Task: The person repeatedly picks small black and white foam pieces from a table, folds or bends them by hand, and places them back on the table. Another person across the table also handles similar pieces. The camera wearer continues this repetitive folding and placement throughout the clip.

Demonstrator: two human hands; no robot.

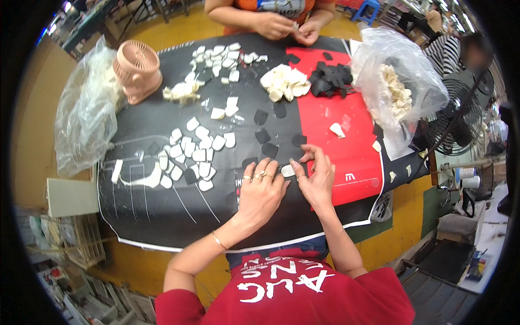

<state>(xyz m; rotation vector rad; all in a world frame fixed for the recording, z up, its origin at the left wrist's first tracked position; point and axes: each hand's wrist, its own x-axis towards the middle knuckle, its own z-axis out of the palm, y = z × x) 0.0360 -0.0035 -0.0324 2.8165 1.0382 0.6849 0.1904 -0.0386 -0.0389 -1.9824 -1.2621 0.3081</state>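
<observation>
My left hand (262, 188) lies palm down on the dark table cover, fingers stretched forward, with rings and a bracelet on it. Its fingertips are beside a black rounded piece (249, 162). My right hand (318, 177) has its thumb and forefinger apart, and the thumb is close by a small white rounded piece (287, 171). That white piece lies flat between my two hands. Just ahead are several loose black pieces (269, 150), one of them close to my right fingertips. What lies under my palms is hidden.
White pieces (187, 146) lie scattered to the left. Farther off are a cream pile (285, 82), a black pile (330, 78) and a pink fan (138, 70). Clear plastic bags (89, 116) flank the table. Across it, another person's hands (290, 27) hold something small.
</observation>
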